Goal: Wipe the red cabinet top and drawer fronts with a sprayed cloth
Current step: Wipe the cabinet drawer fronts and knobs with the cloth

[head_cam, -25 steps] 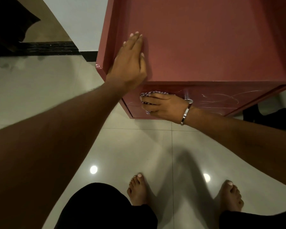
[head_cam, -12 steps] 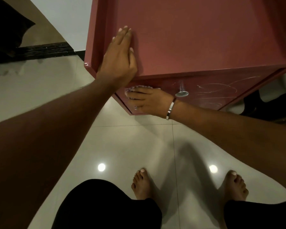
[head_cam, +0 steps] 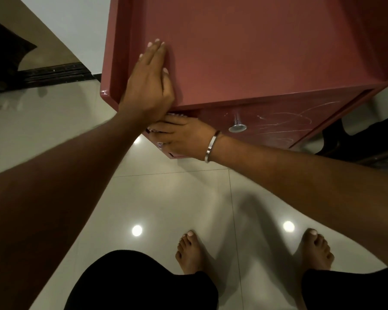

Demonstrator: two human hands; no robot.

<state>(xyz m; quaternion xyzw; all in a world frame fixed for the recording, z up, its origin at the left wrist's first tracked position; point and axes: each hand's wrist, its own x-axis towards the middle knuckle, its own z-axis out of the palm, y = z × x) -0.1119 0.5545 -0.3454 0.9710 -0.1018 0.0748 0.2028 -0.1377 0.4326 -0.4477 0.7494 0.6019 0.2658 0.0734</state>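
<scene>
at the near left corner of the red cabinet, the left hand lies flat and open on top while the right hand presses the cloth to the drawer front, where it could snag the knob or slide off the edge.

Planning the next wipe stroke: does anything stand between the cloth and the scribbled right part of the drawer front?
Yes: the silver knob juts out between the cloth under the right hand and the scribbles.
</scene>
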